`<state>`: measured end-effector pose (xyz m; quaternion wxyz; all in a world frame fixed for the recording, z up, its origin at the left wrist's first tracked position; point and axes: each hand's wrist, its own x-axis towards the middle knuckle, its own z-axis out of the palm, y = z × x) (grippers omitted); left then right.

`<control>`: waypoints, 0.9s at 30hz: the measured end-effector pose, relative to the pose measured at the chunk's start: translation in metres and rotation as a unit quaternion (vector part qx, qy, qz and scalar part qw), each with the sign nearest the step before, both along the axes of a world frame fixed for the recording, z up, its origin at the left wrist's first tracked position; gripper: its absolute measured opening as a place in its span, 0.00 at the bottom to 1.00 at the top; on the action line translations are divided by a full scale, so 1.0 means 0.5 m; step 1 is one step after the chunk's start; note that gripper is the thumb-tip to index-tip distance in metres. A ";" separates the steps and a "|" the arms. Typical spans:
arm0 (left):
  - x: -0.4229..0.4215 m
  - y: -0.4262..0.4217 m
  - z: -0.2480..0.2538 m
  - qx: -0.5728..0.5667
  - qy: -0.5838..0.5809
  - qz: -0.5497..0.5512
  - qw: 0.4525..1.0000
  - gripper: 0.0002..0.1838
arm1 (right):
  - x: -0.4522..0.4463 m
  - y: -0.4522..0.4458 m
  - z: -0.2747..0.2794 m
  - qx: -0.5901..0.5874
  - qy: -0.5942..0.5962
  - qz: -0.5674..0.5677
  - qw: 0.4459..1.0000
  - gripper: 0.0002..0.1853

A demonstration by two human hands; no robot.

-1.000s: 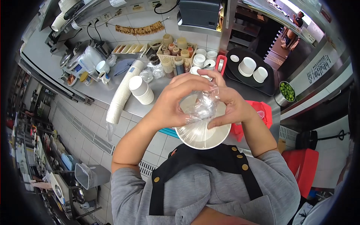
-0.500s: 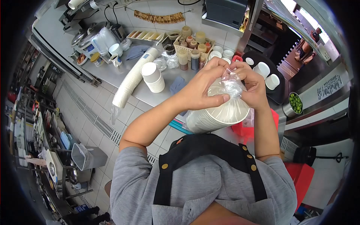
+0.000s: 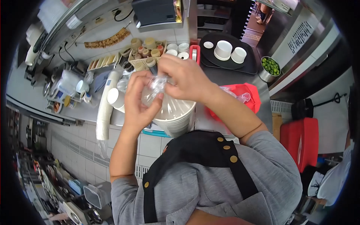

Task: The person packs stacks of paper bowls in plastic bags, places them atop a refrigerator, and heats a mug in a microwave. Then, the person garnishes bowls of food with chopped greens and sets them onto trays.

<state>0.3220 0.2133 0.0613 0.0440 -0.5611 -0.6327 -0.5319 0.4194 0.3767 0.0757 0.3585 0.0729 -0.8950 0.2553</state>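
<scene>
A stack of large white bowls (image 3: 175, 123) in a clear plastic bag stands upright close to my chest. The bag's gathered top (image 3: 158, 84) is bunched above the bowls. My left hand (image 3: 139, 100) has its fingers and thumb closed around the left side of that bunch. From the right, my right hand (image 3: 183, 79) pinches the bunched plastic, its fingertips partly hidden. Just left of my left hand are white cups (image 3: 115, 98) and a long bagged sleeve of cups (image 3: 106, 112).
A red plastic bag (image 3: 247, 98) lies on the steel counter to the right. Behind it are a black tray (image 3: 247, 64) with white cups and a metal pot of green limes (image 3: 270, 69). Sauce bottles (image 3: 150, 44) stand at the back.
Both hands and the bagged bowls have shifted left in view as the camera turned. The bowls have tipped from facing me to upright. The hands remain at the bag's twisted top.
</scene>
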 end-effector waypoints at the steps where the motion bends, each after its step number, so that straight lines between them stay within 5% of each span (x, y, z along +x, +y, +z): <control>1: -0.007 -0.002 0.001 -0.009 -0.004 0.013 1.000 0.13 | -0.002 0.002 0.001 -0.011 -0.005 0.016 1.000 0.13; 6: -0.012 0.002 0.028 -0.052 -0.053 0.055 0.996 0.11 | 0.002 0.018 0.003 -0.096 -0.033 0.087 0.991 0.13; 14: -0.033 0.005 0.055 -0.007 0.142 0.102 0.985 0.10 | 0.005 0.000 -0.033 -0.328 -0.036 0.149 0.932 0.14; 21: -0.052 0.054 0.059 -0.074 0.191 0.158 0.966 0.10 | 0.009 -0.013 -0.043 -0.289 0.012 0.108 0.951 0.12; 25: -0.045 0.051 0.078 -0.131 0.174 0.123 0.968 0.13 | 0.011 0.011 -0.055 -0.253 -0.002 0.080 0.964 0.12; 27: -0.038 0.022 0.106 -0.279 -0.020 -0.013 0.960 0.24 | 0.013 0.011 -0.055 -0.318 -0.025 0.128 0.939 0.12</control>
